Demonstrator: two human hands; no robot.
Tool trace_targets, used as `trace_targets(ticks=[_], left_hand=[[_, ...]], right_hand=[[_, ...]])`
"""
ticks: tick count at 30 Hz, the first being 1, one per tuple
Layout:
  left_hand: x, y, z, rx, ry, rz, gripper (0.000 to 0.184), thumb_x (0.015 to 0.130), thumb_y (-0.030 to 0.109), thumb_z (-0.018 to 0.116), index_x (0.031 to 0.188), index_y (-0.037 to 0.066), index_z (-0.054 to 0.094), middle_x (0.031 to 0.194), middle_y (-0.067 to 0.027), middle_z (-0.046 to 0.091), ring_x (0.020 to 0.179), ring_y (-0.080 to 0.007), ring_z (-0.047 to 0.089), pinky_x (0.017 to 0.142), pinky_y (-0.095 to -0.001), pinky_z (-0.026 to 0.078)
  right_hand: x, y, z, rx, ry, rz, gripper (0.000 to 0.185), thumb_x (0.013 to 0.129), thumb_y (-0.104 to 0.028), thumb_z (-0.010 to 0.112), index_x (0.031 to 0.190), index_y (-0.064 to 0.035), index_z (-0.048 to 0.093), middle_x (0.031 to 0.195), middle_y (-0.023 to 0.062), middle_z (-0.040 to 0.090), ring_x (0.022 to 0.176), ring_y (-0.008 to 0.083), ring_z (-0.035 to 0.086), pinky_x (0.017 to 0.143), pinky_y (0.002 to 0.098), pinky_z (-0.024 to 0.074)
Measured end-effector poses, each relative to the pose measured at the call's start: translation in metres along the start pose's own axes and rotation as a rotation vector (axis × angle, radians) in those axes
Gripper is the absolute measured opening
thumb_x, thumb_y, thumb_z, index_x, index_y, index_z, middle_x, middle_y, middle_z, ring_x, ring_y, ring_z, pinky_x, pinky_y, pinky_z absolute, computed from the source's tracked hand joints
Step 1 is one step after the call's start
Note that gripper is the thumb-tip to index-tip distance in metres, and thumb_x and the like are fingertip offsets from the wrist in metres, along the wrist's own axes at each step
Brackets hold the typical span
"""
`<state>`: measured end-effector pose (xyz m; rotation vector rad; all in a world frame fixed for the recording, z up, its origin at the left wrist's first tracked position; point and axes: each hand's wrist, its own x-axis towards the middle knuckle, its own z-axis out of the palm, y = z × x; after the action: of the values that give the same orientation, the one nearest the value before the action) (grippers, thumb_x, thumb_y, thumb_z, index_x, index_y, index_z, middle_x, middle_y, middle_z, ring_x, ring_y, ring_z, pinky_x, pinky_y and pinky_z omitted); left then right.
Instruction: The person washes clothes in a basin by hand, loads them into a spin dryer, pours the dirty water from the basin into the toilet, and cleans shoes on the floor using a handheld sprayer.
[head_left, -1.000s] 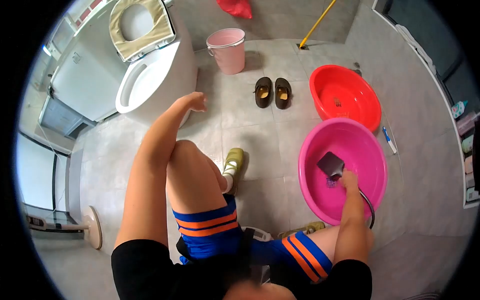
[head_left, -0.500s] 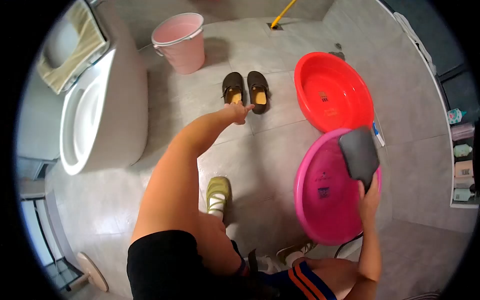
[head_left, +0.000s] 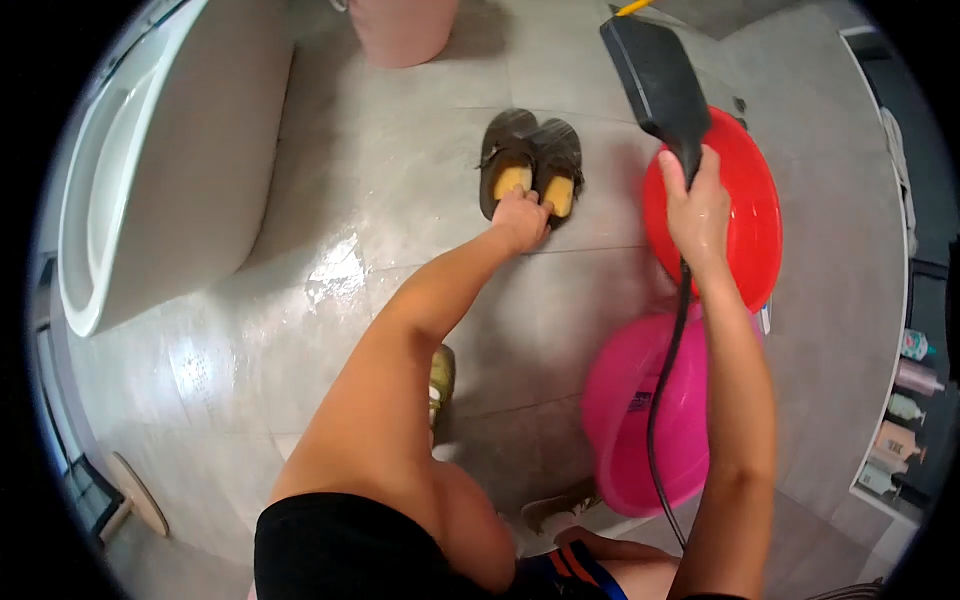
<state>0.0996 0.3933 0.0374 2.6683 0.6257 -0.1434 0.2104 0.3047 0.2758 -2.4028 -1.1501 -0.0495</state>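
Observation:
My left hand (head_left: 522,218) is closed on the heel ends of the dark shoes (head_left: 510,160), its fingers at their tan insoles. The two shoes lie close together on the grey floor. My right hand (head_left: 698,205) grips the handle of a black shower head (head_left: 655,80), raised above the floor beside the red basin (head_left: 752,205). From the handle a dark hose (head_left: 660,395) hangs down across the pink basin (head_left: 625,410). Wet patches shine on the tiles left of my left arm.
A white toilet (head_left: 200,170) stands at the left, and a pink bucket (head_left: 405,30) at the top. Bottles (head_left: 900,407) line a wall shelf at the right. A round beige disc (head_left: 140,495) is at the lower left.
My left hand has reached the shoes and closed on them, and they are now nearer together. The shower head has risen out of the pink basin and moved forward, past the red basin.

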Motion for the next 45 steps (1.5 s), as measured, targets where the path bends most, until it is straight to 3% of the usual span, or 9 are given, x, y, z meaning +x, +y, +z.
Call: trace_targets(ticks=[7,11,14,18,22,27,33,36,45], left_hand=[[-0.052,-0.011,0.017,-0.57,-0.041,0.041,0.027,0.078,0.024,0.061,0.099,0.007,0.064,0.095,-0.0152,0.064,0.092,-0.0291,0.06,0.082,-0.0388,0.047],[-0.036,-0.025,0.014,-1.015,0.218,-0.456,0.025,0.079,0.017,0.058,0.095,-0.001,0.063,0.083,-0.0162,0.065,0.08,-0.0256,0.063,0.075,-0.0353,0.047],[-0.016,-0.02,0.014,-1.145,0.086,-0.672,0.029,0.077,0.015,0.058,0.094,-0.008,0.063,0.108,-0.0287,0.06,0.102,-0.0406,0.058,0.088,-0.0379,0.046],[0.002,-0.002,0.024,-1.618,0.201,-0.893,0.044,0.079,0.017,0.061,0.113,-0.01,0.055,0.114,-0.0186,0.061,0.111,-0.0345,0.055,0.089,-0.0386,0.045],[0.006,-0.022,0.022,-2.359,0.416,-0.941,0.023,0.085,0.022,0.061,0.102,0.006,0.059,0.095,-0.0072,0.061,0.072,-0.0142,0.051,0.065,-0.0297,0.044],[0.008,-0.018,0.017,-2.764,0.333,-0.798,0.031,0.089,0.039,0.056,0.102,0.01,0.061,0.094,-0.0042,0.065,0.076,-0.0169,0.057,0.069,-0.0277,0.044],[0.019,-0.023,0.011,-2.931,0.484,-0.6,0.03,0.089,0.026,0.052,0.105,0.002,0.058,0.106,-0.0121,0.064,0.102,-0.0291,0.059,0.097,-0.0379,0.043],[0.029,-0.033,0.01,-2.908,0.545,-0.738,0.026,0.085,0.016,0.051,0.104,0.0,0.057,0.107,-0.0135,0.064,0.101,-0.03,0.06,0.095,-0.0402,0.045],[0.012,-0.045,-0.023,-2.878,0.243,-0.171,0.031,0.087,0.014,0.053,0.113,-0.003,0.054,0.118,-0.0174,0.059,0.104,-0.0304,0.059,0.099,-0.0406,0.043]], right_hand=[[-0.041,0.008,0.044,0.057,-0.141,-0.085,0.046,0.089,-0.034,0.057,0.115,0.0029,0.048,0.09,0.0281,0.061,0.085,0.0447,0.059,0.073,0.0476,0.0452],[-0.049,0.001,0.038,0.029,-0.164,-0.055,0.044,0.089,-0.033,0.057,0.114,0.0024,0.048,0.091,0.0275,0.062,0.086,0.0443,0.059,0.073,0.0471,0.0452],[-0.049,-0.001,0.038,0.014,-0.17,-0.101,0.043,0.09,-0.033,0.057,0.113,0.0022,0.049,0.091,0.0277,0.061,0.086,0.0444,0.059,0.074,0.0472,0.0453],[-0.042,0.006,0.044,0.007,-0.103,-0.035,0.043,0.09,-0.033,0.057,0.113,0.0023,0.049,0.091,0.028,0.061,0.086,0.0445,0.059,0.074,0.0474,0.0452],[-0.04,0.005,0.038,0.021,-0.227,0.025,0.045,0.089,-0.034,0.058,0.114,0.0023,0.049,0.092,0.0281,0.061,0.087,0.0445,0.06,0.075,0.047,0.0454],[-0.032,0.013,0.046,0.048,-0.19,0.147,0.047,0.089,-0.036,0.058,0.115,0.0014,0.05,0.093,0.0282,0.061,0.089,0.0446,0.059,0.077,0.0467,0.0453],[-0.036,0.007,0.049,0.079,-0.141,0.078,0.047,0.088,-0.038,0.059,0.112,0.0015,0.052,0.093,0.0262,0.062,0.089,0.0435,0.06,0.077,0.0455,0.0454],[-0.033,0.014,0.05,0.096,-0.067,0.093,0.049,0.088,-0.039,0.059,0.114,0.0019,0.052,0.09,0.0245,0.063,0.084,0.0405,0.061,0.076,0.0432,0.0461],[-0.042,-0.003,0.02,0.205,0.099,0.109,0.05,0.088,-0.038,0.062,0.116,0.0016,0.052,0.089,0.0168,0.064,0.071,0.0246,0.061,0.069,0.0341,0.0468]])
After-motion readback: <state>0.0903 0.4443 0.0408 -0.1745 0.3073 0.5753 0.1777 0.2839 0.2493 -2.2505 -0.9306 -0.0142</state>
